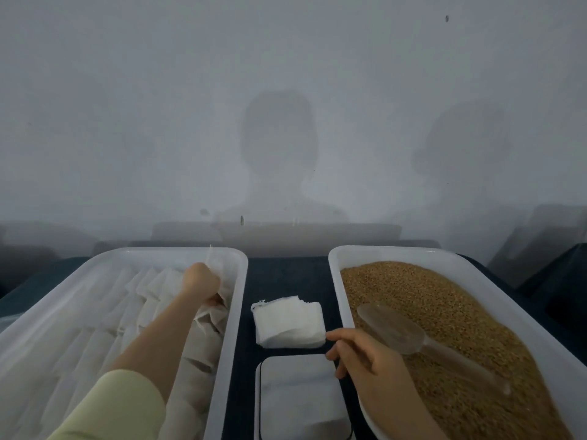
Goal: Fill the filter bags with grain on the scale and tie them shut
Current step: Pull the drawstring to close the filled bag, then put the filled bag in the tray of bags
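My left hand (200, 281) reaches into the far right of the left white tray (235, 312) and grips a white filter bag (213, 262), whose top sticks up past my fist. Several filled white bags (152, 293) lie in rows in that tray. A stack of empty filter bags (287, 322) lies on the dark surface between the trays. My right hand (365, 363) hovers beside the stack with loosely curled fingers, its forefinger tip touching the stack's near right corner. The scale (298, 398), white-topped, sits just below the stack. Brown grain (428, 300) fills the right tray (336, 281).
A clear plastic scoop (400, 331) lies on the grain, its handle pointing to the near right. The trays stand on a dark cloth (279, 274) against a plain grey wall with shadows on it.
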`<state>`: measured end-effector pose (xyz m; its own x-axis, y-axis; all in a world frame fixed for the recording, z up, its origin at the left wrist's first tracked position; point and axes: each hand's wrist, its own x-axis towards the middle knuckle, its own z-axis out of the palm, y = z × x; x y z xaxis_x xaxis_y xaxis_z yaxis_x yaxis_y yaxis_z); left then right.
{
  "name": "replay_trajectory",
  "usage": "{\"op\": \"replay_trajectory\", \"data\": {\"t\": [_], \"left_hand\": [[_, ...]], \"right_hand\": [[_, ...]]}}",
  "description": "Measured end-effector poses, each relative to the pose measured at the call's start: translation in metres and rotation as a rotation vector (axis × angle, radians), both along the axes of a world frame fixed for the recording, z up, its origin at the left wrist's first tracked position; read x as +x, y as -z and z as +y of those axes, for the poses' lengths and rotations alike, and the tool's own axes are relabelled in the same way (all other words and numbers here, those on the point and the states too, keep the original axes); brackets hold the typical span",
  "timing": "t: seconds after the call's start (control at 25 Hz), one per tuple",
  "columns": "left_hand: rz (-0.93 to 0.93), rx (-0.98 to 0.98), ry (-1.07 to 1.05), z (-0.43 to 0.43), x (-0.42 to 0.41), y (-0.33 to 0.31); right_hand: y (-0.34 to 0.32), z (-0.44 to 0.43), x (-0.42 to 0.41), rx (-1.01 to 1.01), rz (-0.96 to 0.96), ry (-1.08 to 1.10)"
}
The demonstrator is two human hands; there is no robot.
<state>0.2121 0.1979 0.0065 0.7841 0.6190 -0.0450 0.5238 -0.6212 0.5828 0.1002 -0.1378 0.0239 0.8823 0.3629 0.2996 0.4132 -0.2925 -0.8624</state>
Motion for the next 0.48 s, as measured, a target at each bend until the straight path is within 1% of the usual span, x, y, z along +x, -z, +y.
{"op": "replay_trajectory", "data": {"t": [0.12,0.16,0.24,0.32,0.36,0.4,0.44,0.48], "left_hand": [[0.069,0.056,-0.021,0.006,-0.002,0.003],[0.062,0.080,-0.010,0.004,-0.003,-0.001],[-0.047,0.106,0.004,-0.007,-0.010,-0.014],[-0.228,0.241,0.058,-0.031,-0.020,-0.028],[-0.294,0.320,0.127,-0.047,-0.025,-0.034],[-0.313,0.382,0.230,-0.065,-0.029,-0.038],[-0.271,0.443,0.352,-0.085,-0.034,-0.039],[-0.168,0.515,0.485,-0.104,-0.038,-0.037]], "right_hand": [[0.000,0.000,0.000,-0.007,-0.005,-0.005],[0.000,0.000,0.000,-0.010,-0.011,-0.003],[-0.001,-0.001,-0.001,-0.013,-0.020,0.002],[-0.001,-0.002,-0.002,-0.007,-0.026,0.008],[-0.001,-0.002,-0.002,-0.003,-0.029,0.015],[-0.002,-0.002,-0.002,0.005,-0.031,0.024],[-0.003,-0.002,-0.003,0.016,-0.031,0.031],[-0.004,-0.001,-0.004,0.024,-0.034,0.036]]}}
